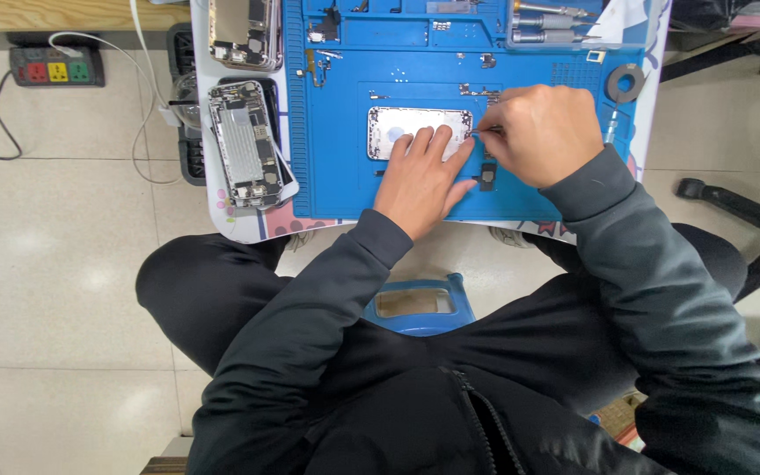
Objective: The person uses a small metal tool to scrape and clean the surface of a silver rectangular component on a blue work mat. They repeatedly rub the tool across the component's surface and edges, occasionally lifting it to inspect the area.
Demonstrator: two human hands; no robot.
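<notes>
A bare silver phone housing lies on a blue repair mat. My left hand rests flat on the housing's near edge, fingers spread over it. My right hand is closed around a thin metal tool whose tip meets the housing's right end. A small dark part lies on the mat between my hands.
Two opened phones lie left of the mat. Screwdrivers sit in a tray at the back right, beside a tape roll. A power strip is on the floor at left; chair legs at right.
</notes>
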